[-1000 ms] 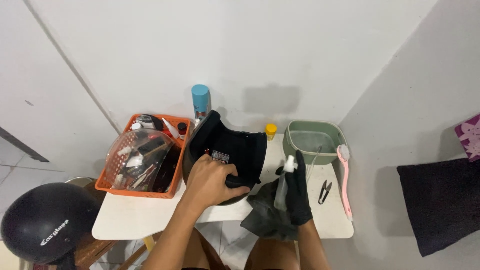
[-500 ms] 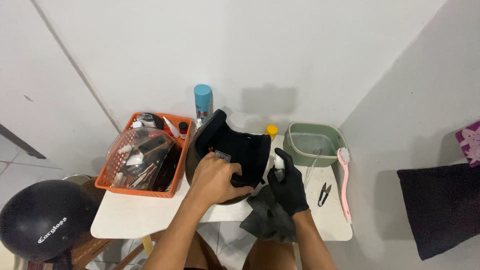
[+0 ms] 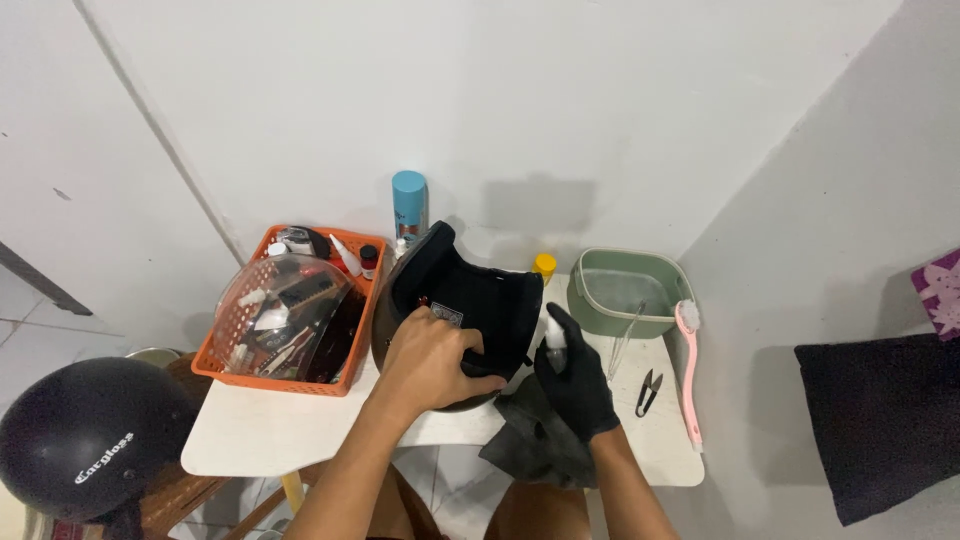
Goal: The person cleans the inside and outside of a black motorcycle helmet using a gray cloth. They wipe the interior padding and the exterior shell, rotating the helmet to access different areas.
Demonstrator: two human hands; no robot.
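L hand (image 3: 432,362) gripping black helmet (image 3: 470,300) rim, gloved R hand (image 3: 575,380) w/ spray bottle (image 3: 555,347) beside

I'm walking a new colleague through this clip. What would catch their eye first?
Probably the black helmet at the middle of the white table, turned lining-up, with the bare left hand gripping its rim. Beside it the black-gloved right hand holds a small spray bottle. The orange basket of tools stands out at the left.

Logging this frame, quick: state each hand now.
Left hand: bare, gripping the rim of the black helmet.
Right hand: black-gloved, closed around a small spray bottle.
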